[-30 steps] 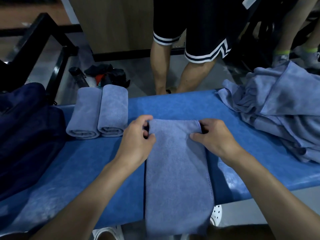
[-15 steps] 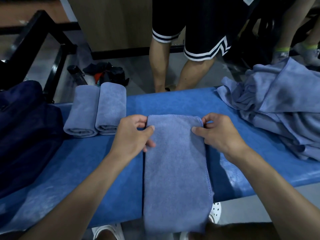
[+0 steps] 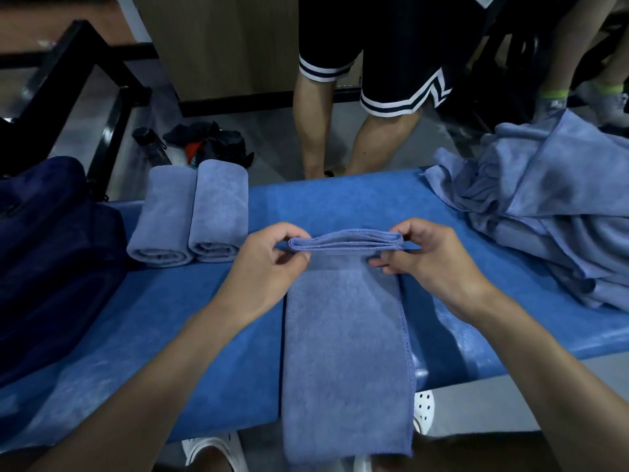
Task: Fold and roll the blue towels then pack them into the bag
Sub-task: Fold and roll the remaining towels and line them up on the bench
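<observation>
A folded blue towel (image 3: pixel 343 352) lies as a long strip across the blue bench (image 3: pixel 170 318), its near end hanging over the front edge. My left hand (image 3: pixel 269 270) pinches the far left corner and my right hand (image 3: pixel 432 264) pinches the far right corner. The far end is lifted and turned back toward me into a first small roll. Two rolled towels (image 3: pixel 190 216) lie side by side at the left. A dark navy bag (image 3: pixel 51 253) sits at the far left of the bench.
A heap of loose blue towels (image 3: pixel 551 206) fills the bench's right end. A person in black shorts (image 3: pixel 371 56) stands just beyond the bench. A dark bottle (image 3: pixel 149 144) and dark clothes lie on the floor behind the rolled towels, beside a black metal frame (image 3: pixel 102 83).
Both hands have lifted the towel's far edge off the bench and curled it back toward me; before, that end lay flat under my fingers.
</observation>
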